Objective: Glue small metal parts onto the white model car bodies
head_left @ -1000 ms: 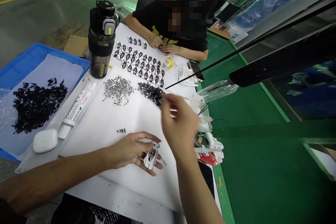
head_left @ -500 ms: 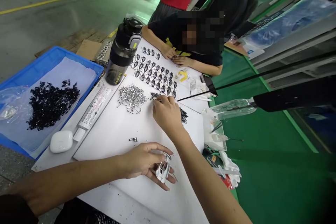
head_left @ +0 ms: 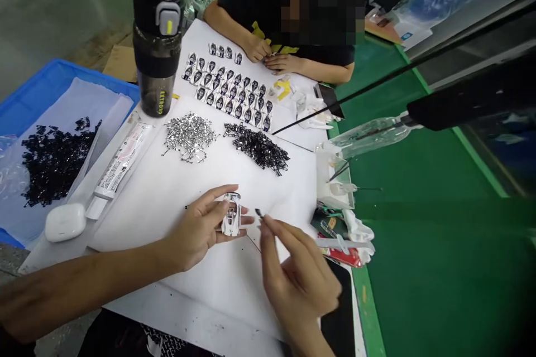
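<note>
Now, left hand [head_left: 192, 237]: gripping shell [head_left: 231, 226], fingers spread
Right hand [head_left: 301, 273]: pinching part [head_left: 258, 213], apart from shell
Shell: likely pre-fit step
Part: probably needs aligning

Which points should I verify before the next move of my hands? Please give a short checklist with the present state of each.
1. Silver car-shaped piece held in the left hand: ok.
2. Small dark part pinched in the right hand fingertips: ok.
3. Dark part turned the right way round: cannot tell, too small to see.
4. Dark part and silver piece apart, not touching: ok.
5. Dark pile separate from the silver pile: ok.
6. Bottle upright and away from both hands: ok.
</note>
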Demonstrator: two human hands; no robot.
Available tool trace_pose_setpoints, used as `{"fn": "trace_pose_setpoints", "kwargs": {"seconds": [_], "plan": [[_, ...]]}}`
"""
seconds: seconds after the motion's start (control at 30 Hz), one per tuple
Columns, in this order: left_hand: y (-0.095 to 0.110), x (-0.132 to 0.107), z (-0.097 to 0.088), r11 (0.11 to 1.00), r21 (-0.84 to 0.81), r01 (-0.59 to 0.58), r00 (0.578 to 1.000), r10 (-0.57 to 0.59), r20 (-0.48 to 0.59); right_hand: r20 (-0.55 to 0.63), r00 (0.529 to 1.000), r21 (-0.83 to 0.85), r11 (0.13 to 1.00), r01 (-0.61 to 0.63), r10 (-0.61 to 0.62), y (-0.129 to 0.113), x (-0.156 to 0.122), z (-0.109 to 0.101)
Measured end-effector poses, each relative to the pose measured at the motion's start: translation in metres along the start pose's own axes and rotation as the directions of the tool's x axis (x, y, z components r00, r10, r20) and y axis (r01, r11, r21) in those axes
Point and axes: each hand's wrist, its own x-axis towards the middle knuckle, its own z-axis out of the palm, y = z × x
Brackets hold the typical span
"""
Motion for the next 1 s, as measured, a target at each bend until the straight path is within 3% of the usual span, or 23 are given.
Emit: {"fn": "trace_pose_setpoints", "kwargs": {"seconds": [0.13, 0.33, 0.73, 0.9, 1.0], "plan": [[0.003, 0.000, 0.002, 0.999, 0.032, 0.006, 1.000, -0.006, 0.004, 0.079, 0.997, 0.109, 0.994, -0.018, 0.010, -0.002, -0.016, 0.011], [0.003, 0.000, 0.001, 0.994, 0.100, 0.044, 0.999, -0.043, -0.011, 0.058, 0.998, 0.132, 0.991, -0.020, 0.012, -0.003, -0.020, 0.009], [0.005, 0.000, 0.004, 0.996, 0.082, 0.045, 0.999, -0.046, 0.003, 0.149, 0.988, 0.006, 1.000, 0.027, -0.027, -0.001, -0.027, 0.013], [0.006, 0.000, 0.002, 0.996, 0.078, 0.031, 0.999, -0.033, 0.025, 0.211, 0.977, 0.065, 0.997, -0.039, 0.024, -0.004, -0.023, 0.015], [0.005, -0.001, 0.001, 0.997, 0.071, 0.025, 1.000, -0.027, 0.017, 0.238, 0.966, 0.155, 0.978, -0.139, 0.100, -0.007, -0.014, 0.003]]}}
